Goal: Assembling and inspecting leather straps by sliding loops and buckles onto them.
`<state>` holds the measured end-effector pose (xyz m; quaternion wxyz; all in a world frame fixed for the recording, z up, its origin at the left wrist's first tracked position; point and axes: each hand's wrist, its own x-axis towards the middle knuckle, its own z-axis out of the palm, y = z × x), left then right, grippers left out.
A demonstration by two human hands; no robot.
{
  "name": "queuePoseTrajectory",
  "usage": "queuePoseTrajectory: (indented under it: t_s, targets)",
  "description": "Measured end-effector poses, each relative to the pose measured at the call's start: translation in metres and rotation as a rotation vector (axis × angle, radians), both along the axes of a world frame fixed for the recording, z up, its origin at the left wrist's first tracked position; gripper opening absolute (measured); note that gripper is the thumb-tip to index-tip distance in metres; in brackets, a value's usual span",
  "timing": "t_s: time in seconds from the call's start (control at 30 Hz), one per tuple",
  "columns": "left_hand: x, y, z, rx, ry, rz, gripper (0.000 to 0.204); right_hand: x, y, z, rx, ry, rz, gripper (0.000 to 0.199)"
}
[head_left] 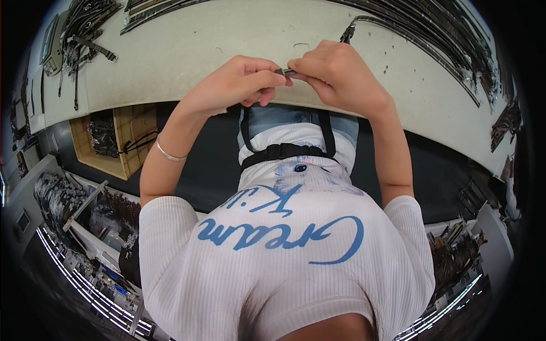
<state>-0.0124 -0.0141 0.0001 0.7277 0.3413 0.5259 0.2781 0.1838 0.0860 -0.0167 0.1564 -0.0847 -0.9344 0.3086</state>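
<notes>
Both hands meet over the near edge of the pale table (170, 65). Between my fingertips is a narrow dark strap end (290, 72) with a small, shiny metal-looking part; its exact kind is too small to tell. My left hand (239, 82) pinches one end, thumb and index finger together and the other fingers curled. My right hand (344, 77) is closed on the other side, its fingers partly hiding the piece. Just beyond my right knuckles, a long dark strap (369, 20) curves off to the right; whether it joins the held piece is hidden.
Bundles of long dark straps (438, 40) lie along the table's far right. A tangled bunch of straps (88, 28) rests at the far left beside a grey-green box-shaped device (53, 45). Below the table, at left, stands a yellowish wooden crate (125, 142) holding a dark bundle.
</notes>
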Motion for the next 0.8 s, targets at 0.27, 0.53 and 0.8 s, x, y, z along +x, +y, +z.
queuePoseTrajectory:
  t_s: [0.27, 0.53, 0.8]
  targets:
    - [0.005, -0.006, -0.008, 0.267, 0.157, -0.016, 0.027, 0.001, 0.001, 0.008, 0.024, 0.005, -0.07, 0.015]
    - [0.005, -0.016, -0.003, 0.103, 0.001, 0.247, 0.025, 0.032, -0.055, 0.018, -0.094, 0.361, -0.775, 0.028]
    - [0.02, -0.027, -0.01, 0.258, 0.236, 0.355, 0.023, 0.027, -0.057, -0.002, -1.493, 0.113, -0.791, 0.033]
